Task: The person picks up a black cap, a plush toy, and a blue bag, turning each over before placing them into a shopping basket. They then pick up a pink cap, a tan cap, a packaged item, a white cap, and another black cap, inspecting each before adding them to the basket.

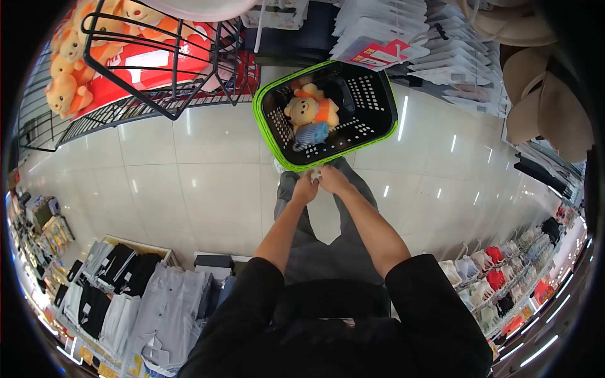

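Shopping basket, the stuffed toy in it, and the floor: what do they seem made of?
Basket: probably moulded plastic, black with a bright green rim; its sides have regular cut-outs.
Toy: likely soft plush, judging by its fuzzy, matte look.
Floor: glossy tile, ceramic or stone, with straight joints and sharp light reflections.

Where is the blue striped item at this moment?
In the head view, the blue striped item lies inside the black basket with the green rim, toward its near left side, right beside the orange plush toy.
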Tool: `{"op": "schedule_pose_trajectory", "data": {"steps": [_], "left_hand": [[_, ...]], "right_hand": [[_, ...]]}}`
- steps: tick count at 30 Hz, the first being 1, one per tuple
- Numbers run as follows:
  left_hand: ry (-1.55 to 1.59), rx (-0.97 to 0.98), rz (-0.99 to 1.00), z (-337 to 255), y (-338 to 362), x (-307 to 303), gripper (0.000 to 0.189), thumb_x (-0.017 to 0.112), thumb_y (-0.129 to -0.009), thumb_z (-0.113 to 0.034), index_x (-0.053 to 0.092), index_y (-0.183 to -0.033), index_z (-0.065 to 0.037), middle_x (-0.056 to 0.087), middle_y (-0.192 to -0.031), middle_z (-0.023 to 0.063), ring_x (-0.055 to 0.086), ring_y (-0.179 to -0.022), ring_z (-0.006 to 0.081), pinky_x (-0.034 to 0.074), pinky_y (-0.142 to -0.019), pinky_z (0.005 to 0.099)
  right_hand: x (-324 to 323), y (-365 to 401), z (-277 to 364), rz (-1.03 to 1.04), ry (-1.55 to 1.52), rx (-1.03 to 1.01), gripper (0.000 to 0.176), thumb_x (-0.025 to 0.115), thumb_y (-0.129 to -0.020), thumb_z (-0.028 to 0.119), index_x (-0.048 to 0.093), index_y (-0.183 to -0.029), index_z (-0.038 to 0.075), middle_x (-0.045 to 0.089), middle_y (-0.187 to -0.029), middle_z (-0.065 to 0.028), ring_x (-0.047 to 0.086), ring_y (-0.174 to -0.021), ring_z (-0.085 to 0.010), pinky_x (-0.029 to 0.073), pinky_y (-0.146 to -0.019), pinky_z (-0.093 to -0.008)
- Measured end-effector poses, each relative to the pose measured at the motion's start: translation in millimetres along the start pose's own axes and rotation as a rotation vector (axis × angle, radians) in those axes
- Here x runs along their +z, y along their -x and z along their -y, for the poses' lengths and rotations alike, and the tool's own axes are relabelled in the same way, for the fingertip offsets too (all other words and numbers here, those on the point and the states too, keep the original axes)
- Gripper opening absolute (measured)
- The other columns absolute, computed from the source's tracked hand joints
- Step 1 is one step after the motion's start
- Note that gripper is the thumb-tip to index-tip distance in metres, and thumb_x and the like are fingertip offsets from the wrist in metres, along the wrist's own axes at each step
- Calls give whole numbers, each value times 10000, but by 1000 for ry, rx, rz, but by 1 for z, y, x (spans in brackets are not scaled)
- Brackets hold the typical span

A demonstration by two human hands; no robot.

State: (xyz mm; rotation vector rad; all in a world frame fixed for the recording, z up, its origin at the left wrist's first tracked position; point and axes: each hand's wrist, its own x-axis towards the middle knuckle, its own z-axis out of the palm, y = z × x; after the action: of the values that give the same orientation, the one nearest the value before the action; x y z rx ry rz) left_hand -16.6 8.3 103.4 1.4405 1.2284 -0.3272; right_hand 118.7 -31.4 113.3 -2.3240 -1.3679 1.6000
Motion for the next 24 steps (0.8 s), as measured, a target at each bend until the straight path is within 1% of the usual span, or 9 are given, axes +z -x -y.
{"op": "schedule_pose_trajectory", "data": {"steps": [2,5,10,12,13,15,17,20,24], "left_hand": [[-5,-11,103,10,10,12,417,542,-863,-271,544,-1188,-9,631,-1027,297,598,-998,446,478,-875,486],[-3,-48,132,12,36,27,424,534,-863,-283,545,-1182,-4,623,-1046,302,590,-1017,446,475,-879,488],[-105,57,298,38,81,45,458,519,-869,-350,561,-1153,7,623,-1097,268,579,-1050,433,462,-905,482],[-145,-3,307,45,98,42,436,583,-828,-328,585,-1115,0,637,-1073,252,599,-1027,408,471,-903,476],[-154,21,286,43,99,37,436,583,-828,-328,585,-1115,0,637,-1073,252,599,-1027,408,471,-903,476],[-372,148,469,34,103,21,415,634,-790,-323,625,-1029,16,653,-1032,241,622,-980,397,488,-877,463],[-359,240,421,25,113,4,408,652,-775,-325,635,-997,17,659,-1009,240,630,-955,396,495,-858,460],[-324,352,369,0,134,-27,409,676,-756,-332,645,-971,15,667,-979,232,639,-924,396,502,-831,458],[-276,473,302,-19,150,-49,409,688,-741,-327,643,-982,0,675,-948,220,645,-906,387,502,-804,454]], "right_hand": [[3,11,2,69,-18,37,182,582,-824,160,610,-933,17,651,-965,-217,616,-955,-392,487,-810,-472],[26,20,-8,96,-77,27,135,583,-803,147,613,-871,35,658,-904,-212,625,-904,-395,491,-763,-473],[68,52,-14,208,96,-19,138,574,-783,120,627,-880,37,663,-914,-212,632,-888,-383,490,-749,-466],[66,70,0,361,77,2,281,658,-731,131,650,-974,-10,658,-990,-239,630,-981,-380,498,-829,-459],[65,82,8,347,87,-27,279,642,-736,120,654,-984,-8,656,-1002,-242,628,-987,-380,498,-831,-457],[61,101,22,299,103,-65,278,626,-742,109,658,-993,-7,654,-1014,-245,627,-992,-380,497,-834,-456],[44,119,37,279,-70,-77,264,601,-746,98,672,-982,3,655,-1006,-251,634,-971,-379,500,-826,-454],[28,127,51,242,24,-133,239,585,-746,115,690,-934,14,663,-966,-247,646,-929,-379,504,-809,-457],[-1,159,76,6,37,-201,224,585,-744,157,696,-885,22,672,-904,-230,649,-894,-382,508,-798,-467]]}}
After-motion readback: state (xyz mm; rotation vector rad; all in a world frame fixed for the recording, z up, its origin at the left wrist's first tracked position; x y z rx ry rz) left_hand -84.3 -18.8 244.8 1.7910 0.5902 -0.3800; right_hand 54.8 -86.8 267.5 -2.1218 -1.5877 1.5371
